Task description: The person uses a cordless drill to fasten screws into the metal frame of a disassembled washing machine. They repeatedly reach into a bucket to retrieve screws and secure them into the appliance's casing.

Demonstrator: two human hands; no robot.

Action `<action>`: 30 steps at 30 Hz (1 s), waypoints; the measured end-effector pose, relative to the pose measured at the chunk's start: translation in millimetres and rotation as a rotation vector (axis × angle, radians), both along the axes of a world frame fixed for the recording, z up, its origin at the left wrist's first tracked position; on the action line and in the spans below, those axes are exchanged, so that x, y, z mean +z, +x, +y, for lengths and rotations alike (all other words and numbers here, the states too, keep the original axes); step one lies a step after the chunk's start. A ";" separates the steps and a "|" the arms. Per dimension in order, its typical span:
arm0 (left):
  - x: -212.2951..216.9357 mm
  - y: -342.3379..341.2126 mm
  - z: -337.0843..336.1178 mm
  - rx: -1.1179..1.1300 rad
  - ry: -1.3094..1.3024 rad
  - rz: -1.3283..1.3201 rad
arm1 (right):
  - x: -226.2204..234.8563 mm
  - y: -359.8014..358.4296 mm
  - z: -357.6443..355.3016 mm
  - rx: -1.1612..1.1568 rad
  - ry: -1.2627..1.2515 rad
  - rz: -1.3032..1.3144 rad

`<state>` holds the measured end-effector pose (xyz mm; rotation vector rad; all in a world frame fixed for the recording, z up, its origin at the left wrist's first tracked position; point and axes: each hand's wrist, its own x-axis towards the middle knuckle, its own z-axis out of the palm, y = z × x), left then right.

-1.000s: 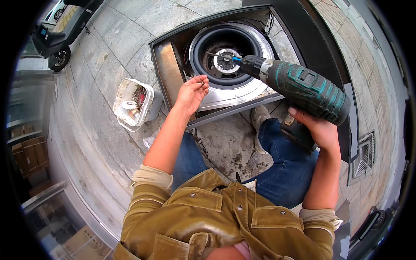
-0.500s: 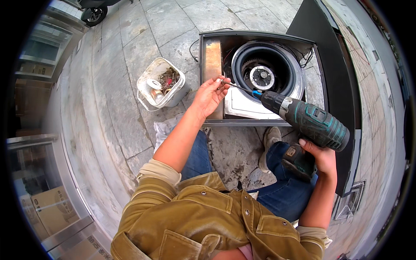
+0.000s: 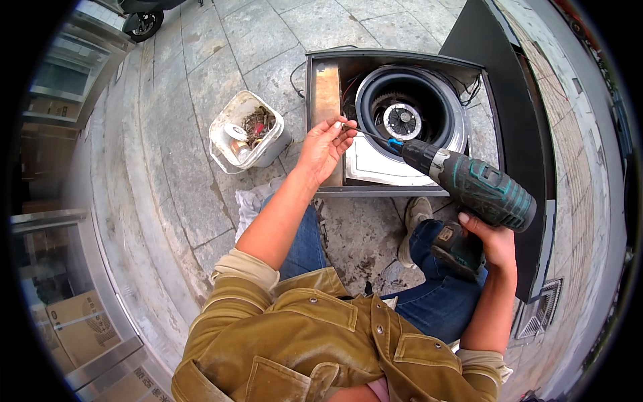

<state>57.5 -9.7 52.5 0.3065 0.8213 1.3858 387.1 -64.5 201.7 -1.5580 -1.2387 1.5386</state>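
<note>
My right hand point(image 3: 494, 242) grips a teal and black cordless drill point(image 3: 474, 189) by its handle. The drill's long bit points left toward my left hand point(image 3: 324, 147). That hand pinches the tip of the bit, or a small screw at it, between its fingertips; which one I cannot tell. Both hands hover over the front left edge of an open metal box point(image 3: 320, 95) lying on the pavement. Inside the box sits a round blower fan point(image 3: 404, 120) with a black ring and a white housing.
A white plastic bucket point(image 3: 268, 146) with screws and small parts stands left of the box. A dark panel point(image 3: 501, 60) leans at the right. My knees in blue jeans rest on stone paving, a grey rag beside them. A glass shopfront lines the left; a scooter wheel point(image 3: 143, 24) shows at top.
My view has swung so the box sits higher and more centred. The drill has pulled back from the fan hub toward me. My left hand has closed its fingertips on the bit's tip.
</note>
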 end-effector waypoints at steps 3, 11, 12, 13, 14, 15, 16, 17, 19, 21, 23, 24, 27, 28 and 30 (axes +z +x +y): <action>1.8 0.2 -0.7 0.009 -0.001 0.008 | -2.6 1.5 0.1 0.000 -0.001 0.004; 14.2 4.2 1.9 -0.055 0.006 0.325 | -0.5 2.9 -3.6 -0.039 -0.003 -0.002; 17.9 6.0 2.7 -0.067 0.014 0.311 | -1.9 4.8 -3.8 -0.050 0.007 0.006; 21.9 7.7 3.4 -0.079 0.022 0.296 | -4.5 7.8 -4.0 -0.062 0.017 0.013; 24.9 9.0 4.5 -0.091 0.031 0.281 | -5.7 9.6 -4.2 -0.073 0.027 0.020; 26.3 9.4 6.0 -0.090 0.010 0.266 | -1.9 9.4 -3.5 -0.091 0.037 0.016; 20.2 2.2 8.3 -0.084 0.018 0.317 | 5.6 8.8 -1.2 -0.107 0.052 0.014; 8.9 -10.9 9.9 -0.077 0.027 0.368 | 10.6 7.9 0.5 -0.122 0.066 0.011; 5.8 -14.8 10.1 -0.035 0.015 0.721 | 19.0 20.4 7.3 -0.164 0.139 -0.015; -3.5 -16.6 -1.1 -0.078 0.091 1.344 | 33.5 24.9 14.7 -0.219 0.253 -0.088; -16.2 -19.5 -16.8 -0.106 0.208 1.708 | 40.7 49.5 26.3 -0.195 0.279 -0.247; -22.8 -20.7 -26.5 -0.115 0.287 1.757 | 46.2 56.8 31.9 -0.178 0.262 -0.309; -45.9 -30.7 -52.2 -0.110 0.453 1.834 | 50.8 64.1 53.1 -0.080 0.160 -0.536; -48.9 -31.0 -53.8 -0.102 0.509 1.858 | 45.5 68.3 59.8 -0.054 0.213 -0.566; -52.9 -26.1 -51.6 -0.079 0.514 1.827 | 36.7 77.1 72.1 0.002 0.230 -0.595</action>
